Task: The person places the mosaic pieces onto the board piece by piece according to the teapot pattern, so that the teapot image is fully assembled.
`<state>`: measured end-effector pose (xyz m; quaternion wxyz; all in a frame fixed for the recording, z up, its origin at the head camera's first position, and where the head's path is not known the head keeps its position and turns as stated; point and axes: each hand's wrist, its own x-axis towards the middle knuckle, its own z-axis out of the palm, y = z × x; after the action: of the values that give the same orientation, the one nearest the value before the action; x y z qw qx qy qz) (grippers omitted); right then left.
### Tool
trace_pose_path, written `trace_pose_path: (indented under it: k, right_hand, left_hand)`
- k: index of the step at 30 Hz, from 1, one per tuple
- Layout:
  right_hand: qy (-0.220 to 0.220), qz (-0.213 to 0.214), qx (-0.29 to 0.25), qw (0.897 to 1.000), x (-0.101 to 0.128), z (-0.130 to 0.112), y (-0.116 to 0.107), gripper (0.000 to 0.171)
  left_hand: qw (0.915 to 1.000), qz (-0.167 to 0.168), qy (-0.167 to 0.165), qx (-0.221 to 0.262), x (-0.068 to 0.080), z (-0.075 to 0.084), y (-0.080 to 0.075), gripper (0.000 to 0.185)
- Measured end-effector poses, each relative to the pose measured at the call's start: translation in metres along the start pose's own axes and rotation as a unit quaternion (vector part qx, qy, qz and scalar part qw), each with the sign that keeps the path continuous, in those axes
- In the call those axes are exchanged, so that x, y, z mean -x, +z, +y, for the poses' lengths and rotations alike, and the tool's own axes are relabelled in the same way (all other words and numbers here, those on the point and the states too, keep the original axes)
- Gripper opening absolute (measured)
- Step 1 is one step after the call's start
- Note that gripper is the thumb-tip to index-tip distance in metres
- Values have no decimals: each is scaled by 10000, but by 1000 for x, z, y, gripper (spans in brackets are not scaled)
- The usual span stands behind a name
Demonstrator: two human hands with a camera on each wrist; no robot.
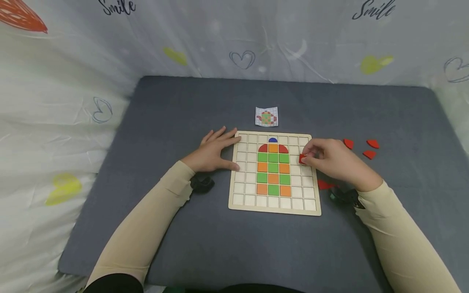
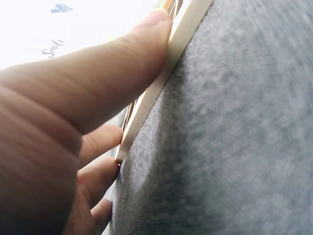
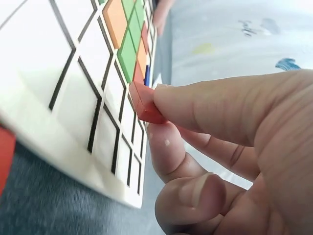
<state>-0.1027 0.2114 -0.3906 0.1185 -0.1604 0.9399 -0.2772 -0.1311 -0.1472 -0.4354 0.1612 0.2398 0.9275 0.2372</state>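
Observation:
A wooden grid board (image 1: 274, 206) lies on the table with orange and green square tiles filling its middle columns. Red rounded pieces flank the top orange tile, and a blue half-round piece (image 1: 272, 140) sits above it. My left hand (image 1: 212, 151) rests along the board's left edge, thumb and fingertips touching the frame, as the left wrist view also shows. Between thumb and index finger my right hand (image 1: 329, 160) pinches a small red tile (image 3: 145, 103) over the right-hand columns of the board. Its other fingers are curled in.
A small printed pattern card (image 1: 266, 117) lies behind the board. Several red pieces (image 1: 373, 143) are scattered to the right, and another red piece (image 1: 324, 184) lies by the board's right edge, under the right wrist. A white printed curtain (image 1: 220, 36) hangs behind the grey table (image 1: 205, 244).

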Motion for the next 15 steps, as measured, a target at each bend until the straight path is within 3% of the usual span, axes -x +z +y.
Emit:
trace_pose_path:
  k: [6, 15]
  right_hand:
    - [-97, -269, -30, 9996, -12, -3, 3, 7]
    - [-146, -342, -23, 9993, -22, 1, 10, 7]
  left_hand:
    - [10000, -19, 1, 1, 0, 1, 0, 98]
    - [10000, 10, 15, -5, 1, 1, -1, 99]
